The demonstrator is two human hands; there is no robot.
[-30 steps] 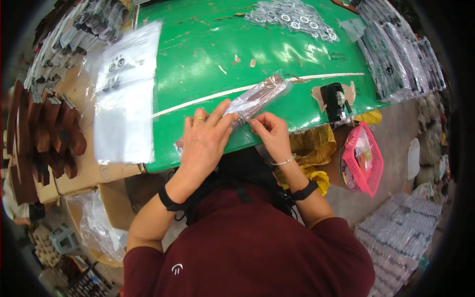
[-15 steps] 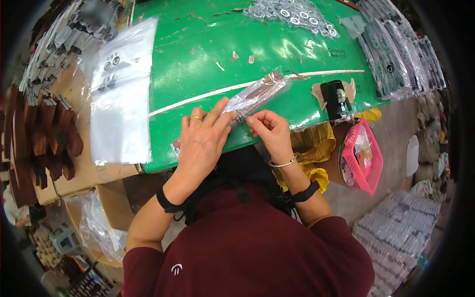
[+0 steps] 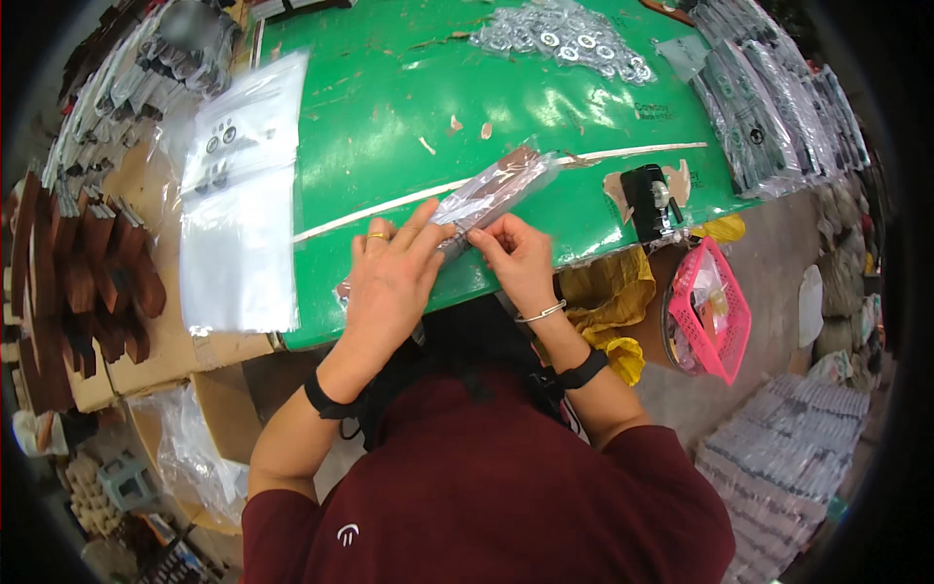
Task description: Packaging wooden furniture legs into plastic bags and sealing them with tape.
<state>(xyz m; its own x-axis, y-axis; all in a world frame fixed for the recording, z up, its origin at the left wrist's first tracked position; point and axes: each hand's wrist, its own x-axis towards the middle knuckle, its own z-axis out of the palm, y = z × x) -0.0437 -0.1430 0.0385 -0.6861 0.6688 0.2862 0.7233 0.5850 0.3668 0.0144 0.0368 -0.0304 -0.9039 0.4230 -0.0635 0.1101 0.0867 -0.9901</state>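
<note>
A brown, wood-coloured strip in a clear plastic bag (image 3: 494,187) lies slantwise on the green table (image 3: 389,107), close to its near edge. My left hand (image 3: 391,282), with a ring on one finger, rests over the lower part of the bag. Its fingers are stretched out and pressed against the plastic, hiding much of that end. Just to the right, my right hand (image 3: 516,258) pinches at the near side of the bag, thumb and forefinger together. What exactly sits between those fingertips is too small to make out, though bag plastic is there.
A stack of flat clear bags (image 3: 238,243) lies at the left. Small ring-marked packets (image 3: 564,41) are heaped at the far side, and packed bundles (image 3: 769,117) stand far right. A black object (image 3: 650,200) lies near the right edge, above a pink basket (image 3: 725,311). Brown pieces (image 3: 97,273) are stacked far left.
My right hand has moved left, nearer to my left hand, still pinching at the bag's side. The bagged strip sits slightly further left in the picture.
</note>
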